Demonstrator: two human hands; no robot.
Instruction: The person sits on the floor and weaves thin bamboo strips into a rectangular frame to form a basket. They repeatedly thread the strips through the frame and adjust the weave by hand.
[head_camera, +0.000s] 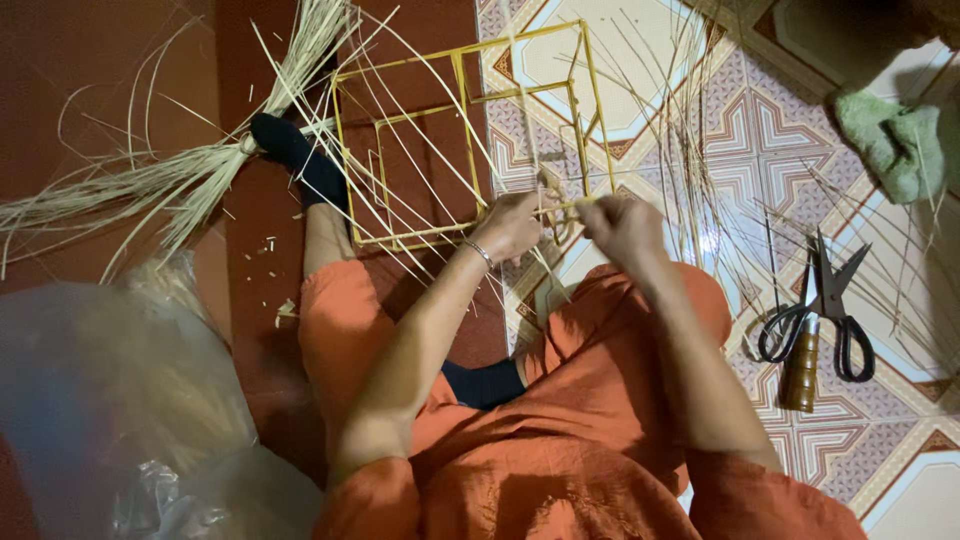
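A yellow box-shaped wire frame (462, 60) lies on the floor in front of my knees. My left hand (510, 225), with a bracelet at the wrist, grips the frame's near corner. My right hand (622, 225) pinches a thin pale straw strand (570, 205) that runs across to that corner. Several long loose strands fan out over and around the frame.
A tied bundle of straw (190, 175) lies at the left. Black-handled scissors (835, 310) and a brown-handled tool (800, 365) rest on the patterned tiles at the right. A green cloth (895, 140) sits at top right, a clear plastic bag (120, 400) at bottom left.
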